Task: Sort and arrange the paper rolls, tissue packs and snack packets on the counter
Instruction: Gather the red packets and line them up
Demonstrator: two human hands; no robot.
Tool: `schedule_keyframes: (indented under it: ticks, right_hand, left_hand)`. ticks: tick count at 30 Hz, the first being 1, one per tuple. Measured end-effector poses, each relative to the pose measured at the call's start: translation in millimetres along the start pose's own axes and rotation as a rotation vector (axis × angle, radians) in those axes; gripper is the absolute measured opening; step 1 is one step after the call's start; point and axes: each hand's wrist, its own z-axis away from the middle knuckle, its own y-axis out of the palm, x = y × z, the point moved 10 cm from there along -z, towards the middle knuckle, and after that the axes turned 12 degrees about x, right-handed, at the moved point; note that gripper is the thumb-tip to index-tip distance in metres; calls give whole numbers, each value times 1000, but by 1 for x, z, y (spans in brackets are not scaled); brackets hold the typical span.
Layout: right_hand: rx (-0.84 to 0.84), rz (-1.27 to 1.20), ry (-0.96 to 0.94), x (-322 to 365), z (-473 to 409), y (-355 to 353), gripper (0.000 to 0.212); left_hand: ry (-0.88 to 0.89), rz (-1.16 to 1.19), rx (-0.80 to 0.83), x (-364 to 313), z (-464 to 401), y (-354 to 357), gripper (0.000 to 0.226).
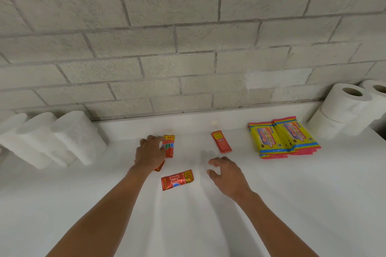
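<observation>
White tabletop [271, 204] against a grey block wall [188, 37]. Left hand [149, 152] lies on a red snack packet [169, 146] at centre-left; fingers curl over its left edge, so the grip looks closed on the packet, thumb hidden. A corner of another red packet [159, 166] pokes out from under that wrist (mostly covered, can't tell how it lies). Right hand [226, 173] hovers over bare tabletop right of centre, fingers loosely bent and spread, holding nothing.

A third red packet [177, 179] lies flat between the two forearms, turned sideways, touching neither hand. A fourth, narrower red packet [221, 141] lies farther back, beyond the right hand, apart from it.

Yellow tissue packs [284, 136] with blue and pink borders sit at right in two overlapping piles, lying flat, near the wall.

Paper rolls: three tall wrapped ones [52, 137] stand side by side at far left against the wall. At far right, stacked paper rolls [342, 108] stand core hole up, one on another, with one more roll [378, 89] cut by the frame edge behind them.
</observation>
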Motion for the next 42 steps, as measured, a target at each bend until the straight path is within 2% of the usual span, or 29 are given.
schedule_keyframes:
  ticks: [6, 14, 19, 29, 36, 42]
  right_hand:
    - [-14, -4, -8, 2, 2, -2, 34]
    - [2, -14, -44, 11, 4, 8, 33]
    - [5, -16, -57, 18, 6, 15, 33]
    - [25, -20, -77, 29, 10, 30, 34]
    - [21, -22, -71, 36, 10, 33, 33]
    - [31, -38, -90, 46, 12, 32, 32]
  left_hand:
    - [-17, 59, -38, 19, 21, -10, 34]
    - [-105, 26, 26, 54, 62, -1, 42]
    - [-142, 51, 0, 68, 80, 6, 52]
    - [-155, 31, -14, 72, 92, 12, 52]
    - [-93, -158, -78, 64, 96, 2, 38]
    - [-106, -116, -88, 59, 105, 5, 36]
